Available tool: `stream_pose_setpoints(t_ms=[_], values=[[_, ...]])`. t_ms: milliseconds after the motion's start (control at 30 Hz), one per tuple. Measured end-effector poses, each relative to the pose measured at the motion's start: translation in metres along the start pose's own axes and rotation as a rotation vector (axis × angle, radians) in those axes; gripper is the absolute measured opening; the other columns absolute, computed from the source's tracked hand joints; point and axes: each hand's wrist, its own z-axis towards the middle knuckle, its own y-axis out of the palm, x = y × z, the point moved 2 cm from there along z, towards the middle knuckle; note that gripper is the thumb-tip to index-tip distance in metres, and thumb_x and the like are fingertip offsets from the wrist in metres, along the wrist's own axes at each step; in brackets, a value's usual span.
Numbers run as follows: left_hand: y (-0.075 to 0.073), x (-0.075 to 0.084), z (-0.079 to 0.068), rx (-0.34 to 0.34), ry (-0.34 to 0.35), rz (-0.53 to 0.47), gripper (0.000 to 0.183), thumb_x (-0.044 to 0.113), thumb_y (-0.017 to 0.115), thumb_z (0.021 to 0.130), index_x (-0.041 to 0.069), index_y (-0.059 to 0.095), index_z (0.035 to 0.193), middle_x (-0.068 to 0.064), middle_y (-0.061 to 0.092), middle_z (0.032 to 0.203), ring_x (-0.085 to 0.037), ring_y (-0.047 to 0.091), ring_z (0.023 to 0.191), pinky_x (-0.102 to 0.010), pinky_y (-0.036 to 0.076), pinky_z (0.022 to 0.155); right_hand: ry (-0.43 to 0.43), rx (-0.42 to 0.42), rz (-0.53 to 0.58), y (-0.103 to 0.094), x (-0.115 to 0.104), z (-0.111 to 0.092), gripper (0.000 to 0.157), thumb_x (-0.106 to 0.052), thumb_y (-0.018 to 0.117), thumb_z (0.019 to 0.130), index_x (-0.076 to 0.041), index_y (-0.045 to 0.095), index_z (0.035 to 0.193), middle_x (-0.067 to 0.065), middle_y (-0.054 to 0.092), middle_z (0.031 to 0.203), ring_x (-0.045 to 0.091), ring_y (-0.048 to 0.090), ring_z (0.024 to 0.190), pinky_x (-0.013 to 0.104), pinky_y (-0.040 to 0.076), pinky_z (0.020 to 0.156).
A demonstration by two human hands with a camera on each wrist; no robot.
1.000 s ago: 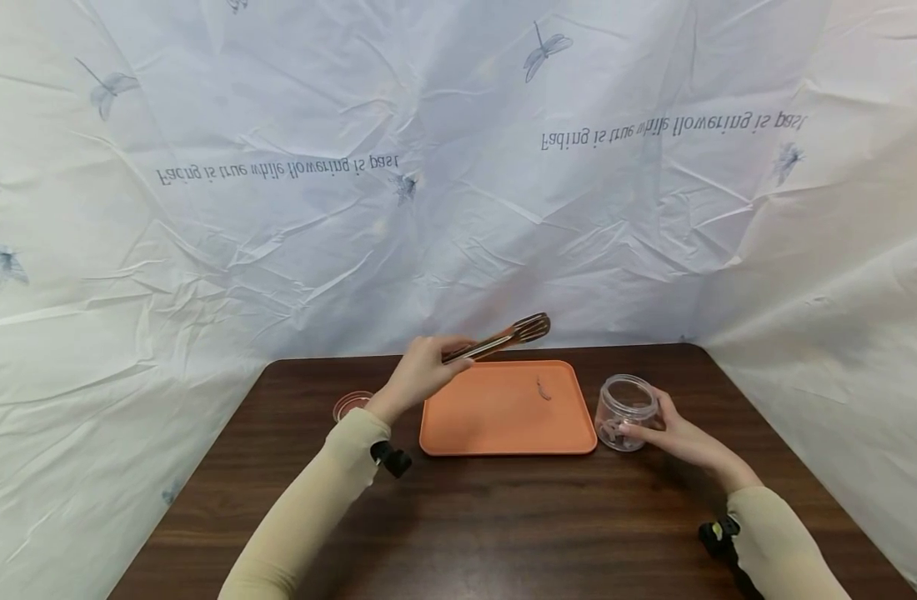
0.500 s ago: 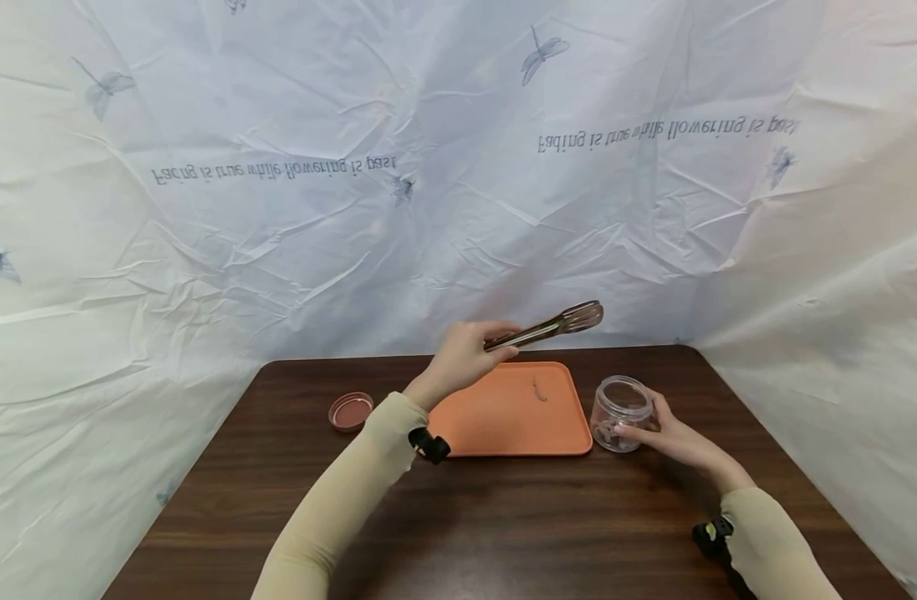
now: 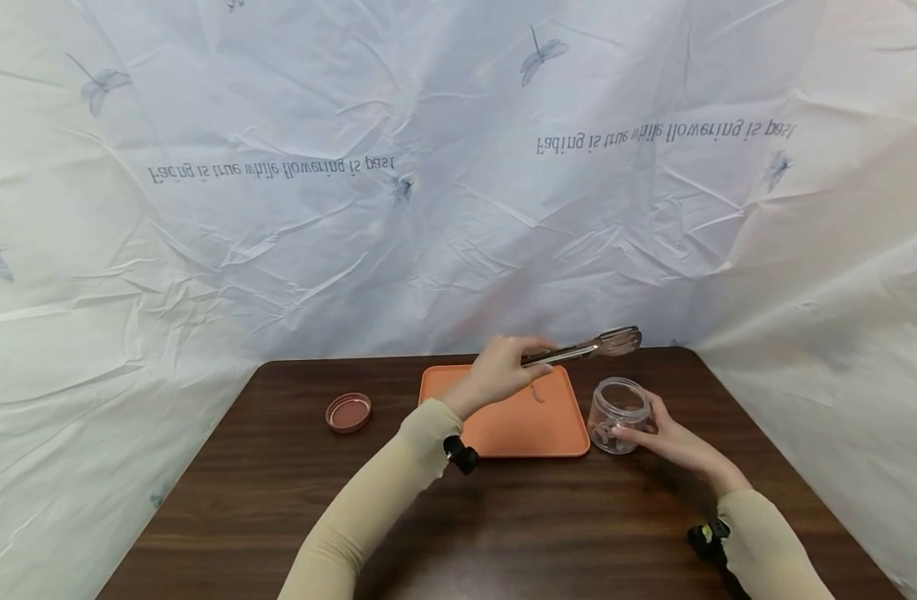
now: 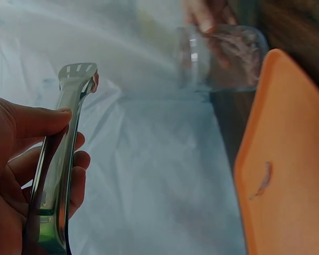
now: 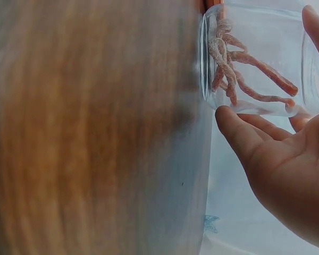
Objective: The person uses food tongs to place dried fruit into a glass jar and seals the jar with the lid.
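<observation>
Flipped lettering on the far sheet (image 3: 458, 250) reads "is true while flowering is past" in its left and right lines, the right one starting "Fading". On the counter (image 3: 541, 517), a reddish lid (image 3: 348, 412) at left now shows whole, clear of the sleeve (image 3: 383, 475). The left hand (image 3: 496, 367), gripping metal tongs (image 3: 578, 350), has moved right past the orange tray (image 3: 526, 429) toward the clear jar (image 3: 605, 421) of reddish strips (image 5: 266, 71), which the right hand (image 3: 672, 435) still holds.

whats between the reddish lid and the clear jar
The head view shows tabletop, then, up beside the clear jar, the orange tray with one thin curved strip on it; the left sleeve crosses the tray's near left corner.
</observation>
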Motion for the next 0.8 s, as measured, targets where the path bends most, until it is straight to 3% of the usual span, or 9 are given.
stream_pose_setpoints(t_ms=[100, 200, 367, 467, 600, 800], values=[[0.011, -0.003, -0.001, -0.046, -0.028, 0.0, 0.037, 0.028, 0.067, 0.1, 0.022, 0.065, 0.136, 0.001, 0.065, 0.133, 0.003, 0.069, 0.085, -0.028, 0.051, 0.094, 0.003, -0.007, 0.004, 0.0, 0.0, 0.0, 0.108, -0.046, 0.066, 0.097, -0.006, -0.013, 0.158, 0.039, 0.01, 0.157, 0.056, 0.011, 0.145, 0.071, 0.028, 0.105], [0.019, -0.006, -0.004, -0.089, -0.041, -0.012, 0.037, 0.026, 0.065, 0.101, 0.023, 0.064, 0.137, 0.003, 0.071, 0.121, 0.008, 0.064, 0.063, -0.026, 0.052, 0.09, 0.005, -0.01, -0.006, -0.001, 0.0, 0.001, 0.108, -0.046, 0.066, 0.097, -0.005, -0.013, 0.158, 0.04, 0.009, 0.157, 0.057, 0.011, 0.145, 0.071, 0.029, 0.104], [0.03, -0.01, -0.007, -0.126, -0.042, -0.018, 0.036, 0.023, 0.066, 0.1, 0.023, 0.064, 0.137, 0.01, 0.069, 0.075, 0.003, 0.043, 0.045, -0.021, 0.048, 0.069, 0.023, -0.013, -0.009, -0.001, -0.002, 0.002, 0.109, -0.048, 0.065, 0.097, -0.006, -0.015, 0.158, 0.041, 0.006, 0.157, 0.058, 0.011, 0.144, 0.071, 0.029, 0.105], [0.035, -0.013, -0.007, -0.128, -0.03, 0.003, 0.034, 0.022, 0.068, 0.099, 0.023, 0.067, 0.133, 0.01, 0.067, 0.074, -0.006, 0.032, 0.042, -0.02, 0.042, 0.06, 0.017, -0.011, -0.006, -0.002, -0.003, 0.002, 0.11, -0.047, 0.065, 0.097, -0.006, -0.016, 0.158, 0.041, 0.002, 0.157, 0.059, 0.009, 0.144, 0.071, 0.028, 0.105], [0.041, -0.017, -0.006, -0.128, -0.018, 0.032, 0.03, 0.021, 0.07, 0.097, 0.023, 0.07, 0.127, 0.013, 0.071, 0.098, -0.004, 0.04, 0.05, -0.02, 0.038, 0.055, 0.003, -0.008, -0.015, -0.002, -0.002, 0.002, 0.11, -0.047, 0.065, 0.097, -0.005, -0.016, 0.158, 0.041, -0.002, 0.157, 0.061, 0.008, 0.143, 0.072, 0.027, 0.105], [0.047, -0.02, -0.007, -0.149, -0.029, 0.041, 0.028, 0.023, 0.07, 0.098, 0.023, 0.071, 0.125, 0.014, 0.068, 0.085, -0.005, 0.037, 0.047, -0.02, 0.033, 0.051, 0.021, -0.013, -0.014, 0.0, 0.0, 0.002, 0.111, -0.047, 0.065, 0.097, -0.004, -0.018, 0.157, 0.042, -0.001, 0.157, 0.061, 0.008, 0.143, 0.072, 0.026, 0.105]])
